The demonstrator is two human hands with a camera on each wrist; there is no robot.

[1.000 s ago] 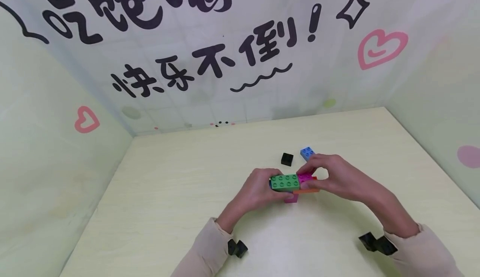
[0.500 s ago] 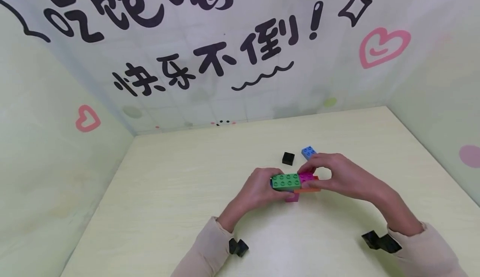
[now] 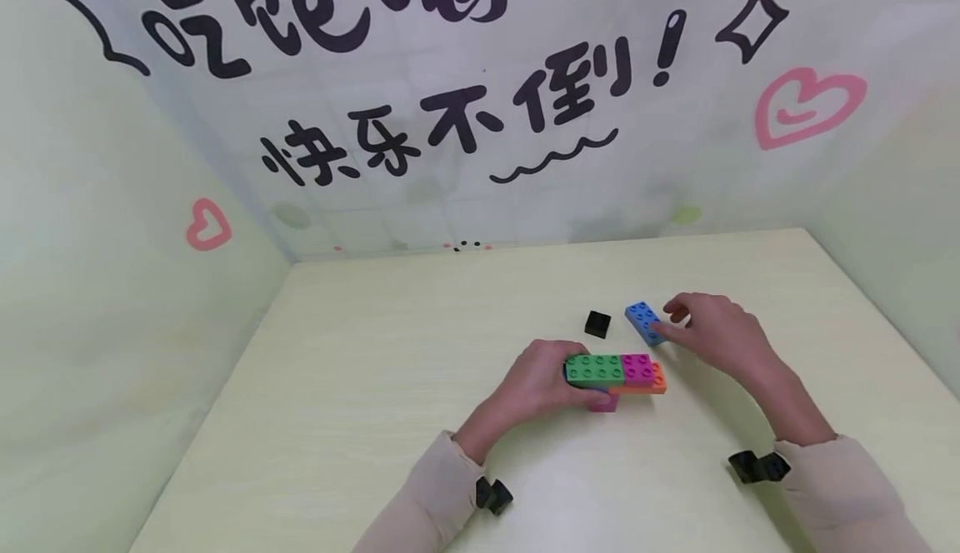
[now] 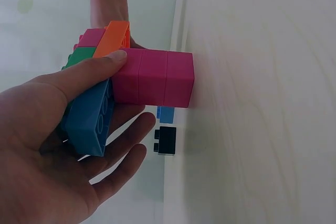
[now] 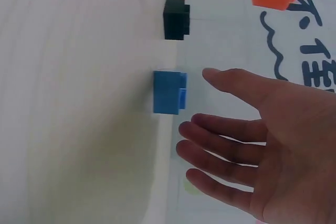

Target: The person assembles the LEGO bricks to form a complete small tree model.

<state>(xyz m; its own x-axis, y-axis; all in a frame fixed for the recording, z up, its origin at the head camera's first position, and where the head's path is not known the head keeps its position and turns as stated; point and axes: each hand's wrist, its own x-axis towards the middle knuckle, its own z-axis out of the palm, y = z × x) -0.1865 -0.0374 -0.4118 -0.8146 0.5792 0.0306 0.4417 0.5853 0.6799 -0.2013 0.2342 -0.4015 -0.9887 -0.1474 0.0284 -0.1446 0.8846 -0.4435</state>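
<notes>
My left hand (image 3: 532,386) grips a built-up stack of toy building bricks. A green brick (image 3: 594,370) and a magenta brick (image 3: 637,366) lie side by side on top, above an orange brick (image 3: 659,378). In the left wrist view, the thumb touches a column of magenta bricks (image 4: 152,77) that stands on the table, and a blue brick (image 4: 88,121) forms the stack's near end. My right hand (image 3: 723,332) holds nothing; its fingers are spread and relaxed beside a loose blue brick (image 3: 642,318), as the right wrist view shows too.
A small black brick (image 3: 597,324) lies on the pale table (image 3: 390,353), left of the loose blue one. Printed walls (image 3: 450,203) enclose the table at the back and both sides. A small black object (image 3: 495,496) is at each sleeve cuff.
My right hand has let go of the magenta brick on the stack and moved up and right to the loose blue brick. My left hand keeps its hold. The head view has shifted slightly.
</notes>
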